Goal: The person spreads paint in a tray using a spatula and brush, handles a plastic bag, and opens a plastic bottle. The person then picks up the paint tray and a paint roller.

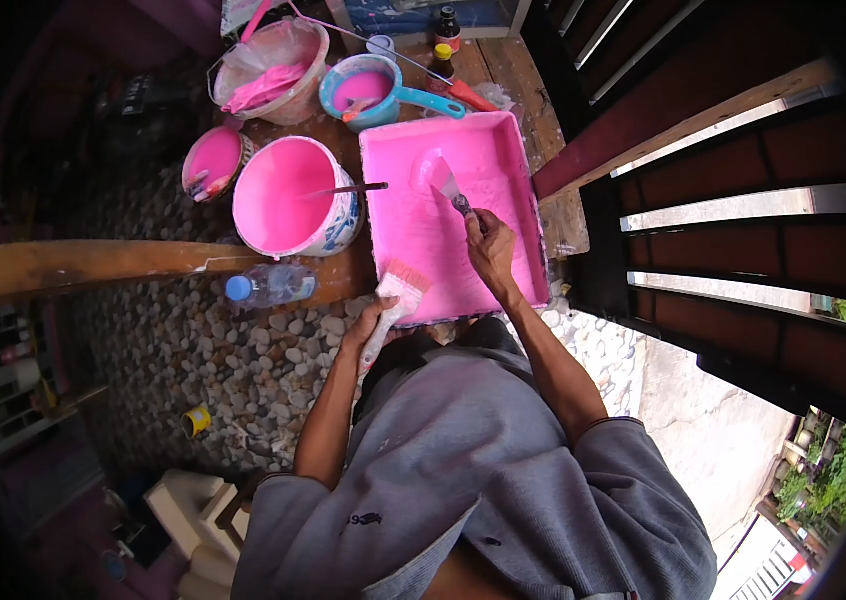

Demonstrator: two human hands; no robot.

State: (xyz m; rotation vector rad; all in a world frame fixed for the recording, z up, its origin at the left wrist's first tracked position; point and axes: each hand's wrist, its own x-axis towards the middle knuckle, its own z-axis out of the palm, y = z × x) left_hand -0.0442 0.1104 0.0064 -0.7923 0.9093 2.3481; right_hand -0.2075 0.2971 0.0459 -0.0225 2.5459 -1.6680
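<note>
Through my feed, I find the tray [443,255] on the table [561,225], the bucket [340,222] to its left, the can [242,150] left of that, the bottle [278,287] on the bucket's near side, and the dipper [383,110] behind the tray.

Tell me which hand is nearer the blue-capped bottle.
The left hand. It holds the brush at the near left corner of the tray, right of the bottle; the right hand, holding the scraper, is over the tray, farther right.
</note>
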